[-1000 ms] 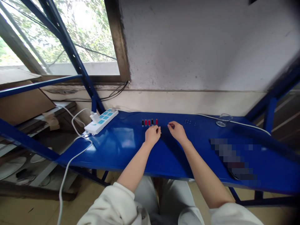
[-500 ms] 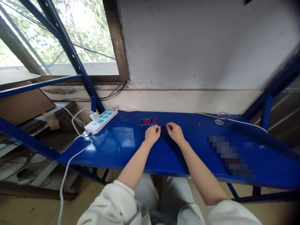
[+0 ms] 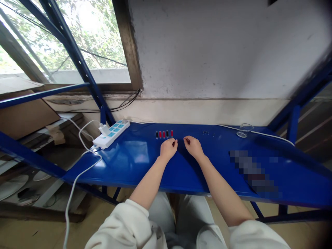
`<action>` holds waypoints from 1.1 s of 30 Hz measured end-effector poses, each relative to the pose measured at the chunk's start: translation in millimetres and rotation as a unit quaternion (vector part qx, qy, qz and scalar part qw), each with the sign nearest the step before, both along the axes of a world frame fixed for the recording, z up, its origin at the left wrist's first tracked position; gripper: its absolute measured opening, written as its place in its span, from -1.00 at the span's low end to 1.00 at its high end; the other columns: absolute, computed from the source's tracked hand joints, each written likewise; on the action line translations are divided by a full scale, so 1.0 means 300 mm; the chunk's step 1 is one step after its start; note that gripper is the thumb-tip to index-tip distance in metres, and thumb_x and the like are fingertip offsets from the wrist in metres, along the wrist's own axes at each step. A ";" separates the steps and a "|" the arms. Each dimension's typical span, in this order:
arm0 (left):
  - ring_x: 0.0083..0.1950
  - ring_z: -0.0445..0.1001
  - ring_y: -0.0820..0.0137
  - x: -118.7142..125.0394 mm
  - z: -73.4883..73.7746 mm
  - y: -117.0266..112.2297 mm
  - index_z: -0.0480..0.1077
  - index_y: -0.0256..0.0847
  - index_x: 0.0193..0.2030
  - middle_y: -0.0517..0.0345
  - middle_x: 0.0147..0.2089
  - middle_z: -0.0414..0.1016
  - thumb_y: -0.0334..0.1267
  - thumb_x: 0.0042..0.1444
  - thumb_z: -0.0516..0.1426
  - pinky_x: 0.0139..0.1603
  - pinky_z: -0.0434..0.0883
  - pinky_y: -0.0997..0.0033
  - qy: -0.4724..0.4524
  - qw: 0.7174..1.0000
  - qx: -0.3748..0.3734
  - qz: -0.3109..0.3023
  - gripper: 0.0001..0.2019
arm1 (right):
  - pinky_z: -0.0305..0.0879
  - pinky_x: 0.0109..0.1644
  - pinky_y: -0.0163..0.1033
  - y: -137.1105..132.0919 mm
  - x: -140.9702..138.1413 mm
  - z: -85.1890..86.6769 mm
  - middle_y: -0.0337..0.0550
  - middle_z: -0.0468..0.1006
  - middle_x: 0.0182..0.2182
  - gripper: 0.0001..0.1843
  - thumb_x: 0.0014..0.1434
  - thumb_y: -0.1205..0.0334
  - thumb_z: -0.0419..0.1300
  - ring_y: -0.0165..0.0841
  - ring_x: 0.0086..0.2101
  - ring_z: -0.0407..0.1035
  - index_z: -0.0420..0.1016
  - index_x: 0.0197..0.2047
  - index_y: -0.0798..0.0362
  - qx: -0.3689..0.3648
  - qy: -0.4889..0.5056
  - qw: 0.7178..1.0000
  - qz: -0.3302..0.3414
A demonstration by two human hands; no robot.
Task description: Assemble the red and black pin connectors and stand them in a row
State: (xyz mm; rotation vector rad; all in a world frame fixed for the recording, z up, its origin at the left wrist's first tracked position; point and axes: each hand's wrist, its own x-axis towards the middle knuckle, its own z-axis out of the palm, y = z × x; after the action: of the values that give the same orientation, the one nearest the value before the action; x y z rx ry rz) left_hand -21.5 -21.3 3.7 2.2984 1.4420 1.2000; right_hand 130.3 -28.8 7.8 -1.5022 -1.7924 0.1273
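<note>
In the head view, the left hand (image 3: 168,148) and the right hand (image 3: 194,147) are holding nearly the same position as in the earlier frame, fingers curled and fingertips facing across a narrow gap above the blue surface (image 3: 137,174); whether either is grasping an item cannot be determined. Five red and black cylinders (image 3: 163,134) are remaining in a row just beyond the left hand, and small pieces (image 3: 205,132) are lying unchanged between the right hand and the clear container (image 3: 241,134).
</note>
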 end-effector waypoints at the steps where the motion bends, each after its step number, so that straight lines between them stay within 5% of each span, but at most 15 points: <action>1: -0.43 0.38 0.43 0.000 0.001 0.000 0.34 -0.20 -0.52 0.12 -0.48 0.42 -0.20 0.15 -0.07 -0.44 0.20 0.50 0.003 1.000 0.000 0.001 -0.70 | 0.21 -0.34 -0.31 -0.001 0.000 0.000 -0.12 0.50 -0.43 -0.76 0.11 0.26 -0.04 -0.36 -0.42 0.36 0.44 -0.29 0.06 -0.001 -0.001 1.000 0.000; 14: -0.35 0.41 0.42 0.001 0.009 -0.005 0.36 -0.21 -0.46 0.12 -0.41 0.46 -0.20 0.18 -0.11 -0.37 0.25 0.50 0.064 0.997 -0.035 0.024 -0.69 | 0.20 -0.36 -0.30 0.004 0.000 -0.002 -0.11 0.50 -0.44 -0.78 0.09 0.27 -0.02 -0.35 -0.44 0.36 0.45 -0.32 0.06 0.009 0.002 1.000 0.002; 18: -0.31 0.43 0.36 0.004 0.013 -0.008 0.37 -0.18 -0.25 0.08 -0.34 0.47 -0.21 0.15 -0.06 -0.35 0.29 0.48 0.081 0.994 -0.060 0.052 -0.78 | 0.20 -0.37 -0.30 0.004 0.000 -0.003 -0.12 0.50 -0.44 -0.78 0.09 0.26 -0.03 -0.35 -0.43 0.36 0.44 -0.33 0.06 0.015 0.007 1.000 0.004; 23: -0.25 0.45 0.31 0.014 0.031 0.004 -0.05 -0.18 0.25 -0.03 -0.21 0.45 -0.23 0.16 -0.07 -0.29 0.33 0.43 0.067 0.991 -0.066 0.096 -0.49 | 0.20 -0.38 -0.30 0.001 -0.003 0.001 -0.11 0.50 -0.44 -0.77 0.11 0.25 -0.04 -0.35 -0.44 0.36 0.43 -0.33 0.06 0.016 0.010 1.000 0.013; 27: -0.33 0.47 0.32 0.026 0.047 0.028 -0.29 -0.17 0.31 -0.04 -0.25 0.45 -0.22 0.16 -0.09 -0.29 0.34 0.40 0.095 0.988 -0.077 0.099 -0.38 | 0.20 -0.38 -0.30 0.003 -0.005 -0.001 -0.12 0.50 -0.44 -0.77 0.10 0.26 -0.04 -0.35 -0.44 0.36 0.44 -0.33 0.05 0.027 0.010 0.999 0.015; 33: -0.33 0.47 0.28 0.037 0.051 0.054 -0.26 -0.20 0.31 -0.07 -0.29 0.45 -0.20 0.17 -0.11 -0.29 0.34 0.36 0.138 0.980 -0.090 0.111 -0.40 | 0.20 -0.37 -0.30 0.004 -0.007 -0.002 -0.11 0.50 -0.43 -0.76 0.10 0.26 -0.04 -0.35 -0.44 0.36 0.44 -0.32 0.05 0.023 0.009 1.000 0.016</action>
State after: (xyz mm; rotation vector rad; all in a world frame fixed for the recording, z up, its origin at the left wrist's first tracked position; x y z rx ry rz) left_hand -10.2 -5.3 19.1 2.2941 1.8610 0.7801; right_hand 128.3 -27.7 7.1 -1.4351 -1.7944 0.1144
